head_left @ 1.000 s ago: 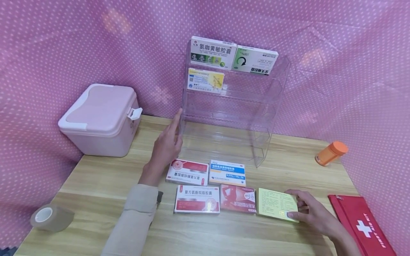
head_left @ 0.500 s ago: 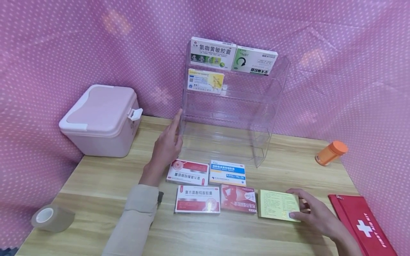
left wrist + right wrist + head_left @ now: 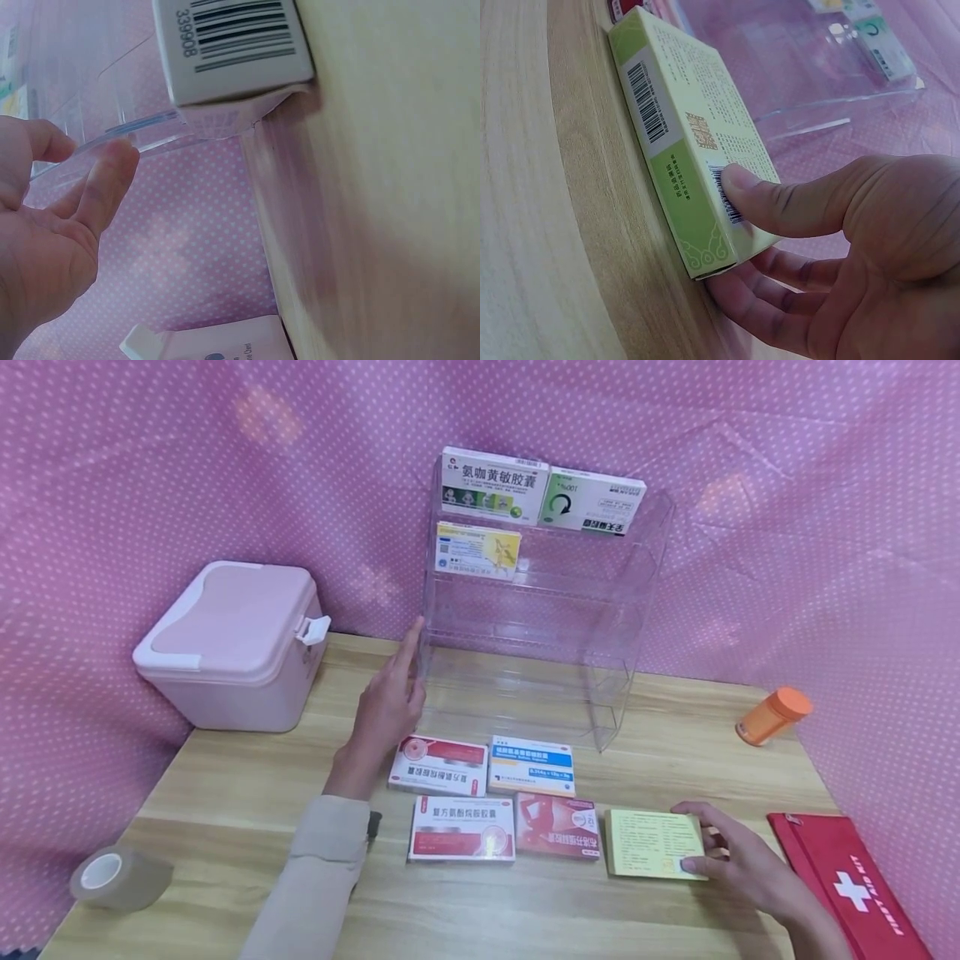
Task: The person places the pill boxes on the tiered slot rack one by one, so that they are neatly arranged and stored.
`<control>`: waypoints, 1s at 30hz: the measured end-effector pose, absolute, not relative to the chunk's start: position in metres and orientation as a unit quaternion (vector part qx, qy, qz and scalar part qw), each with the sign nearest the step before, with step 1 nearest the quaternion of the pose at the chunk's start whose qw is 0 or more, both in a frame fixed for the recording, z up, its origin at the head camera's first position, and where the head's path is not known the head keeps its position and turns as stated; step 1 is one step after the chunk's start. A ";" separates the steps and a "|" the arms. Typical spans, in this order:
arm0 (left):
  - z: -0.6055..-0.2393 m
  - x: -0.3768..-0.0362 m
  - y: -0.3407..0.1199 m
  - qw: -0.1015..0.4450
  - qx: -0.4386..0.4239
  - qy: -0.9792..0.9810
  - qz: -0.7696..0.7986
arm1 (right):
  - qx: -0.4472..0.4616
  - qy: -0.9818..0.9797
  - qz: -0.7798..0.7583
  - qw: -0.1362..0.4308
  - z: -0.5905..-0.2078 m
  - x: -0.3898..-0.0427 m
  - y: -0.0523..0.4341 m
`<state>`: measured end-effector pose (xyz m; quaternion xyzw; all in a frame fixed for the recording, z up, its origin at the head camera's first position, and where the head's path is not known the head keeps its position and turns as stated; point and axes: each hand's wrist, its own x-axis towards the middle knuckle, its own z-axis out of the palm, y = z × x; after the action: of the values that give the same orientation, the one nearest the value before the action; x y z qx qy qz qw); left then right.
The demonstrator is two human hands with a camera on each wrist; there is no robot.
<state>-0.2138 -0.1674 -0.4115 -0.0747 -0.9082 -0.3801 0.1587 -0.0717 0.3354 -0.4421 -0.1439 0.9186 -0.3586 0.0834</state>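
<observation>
My right hand pinches a yellow-green medicine box at its right end. In the right wrist view the thumb presses the printed face, while the other fingers reach under the box's end. My left hand rests its fairly straight fingers against the left side of a clear acrylic display rack. The left wrist view shows its fingertips right at the rack's edge. On the rack stand a white-and-green capsule box, another green-and-white box and, one tier lower, a yellow-and-white box.
Before the rack lie two red-and-white boxes, a blue-and-white box and a pink-red box. A pink medicine chest and tape roll stand left; an orange bottle and red first-aid pouch are right.
The yellow-green box has shifted slightly right in my right hand, widening the gap to the pink-red box, and its tilt has changed a little. My left hand stays at the rack.
</observation>
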 end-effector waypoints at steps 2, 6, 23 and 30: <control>-0.411 -0.214 -0.168 0.161 -0.076 -0.908 -0.379 | -0.149 0.914 -0.367 0.087 -0.441 -0.072 0.336; -0.410 -0.214 -0.167 0.163 -0.078 -0.908 -0.377 | -0.151 0.906 -0.381 0.104 -0.440 -0.071 0.337; -0.412 -0.214 -0.168 0.159 -0.077 -0.907 -0.382 | -0.182 0.866 -0.456 0.091 -0.430 -0.072 0.342; -0.411 -0.214 -0.168 0.158 -0.076 -0.907 -0.383 | -0.188 0.870 -0.447 0.084 -0.423 -0.078 0.339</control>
<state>-0.2135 -0.1681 -0.4110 -0.0760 -0.9068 -0.3834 0.1580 -0.0777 0.3391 -0.4235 -0.1877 0.8703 -0.4474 0.0843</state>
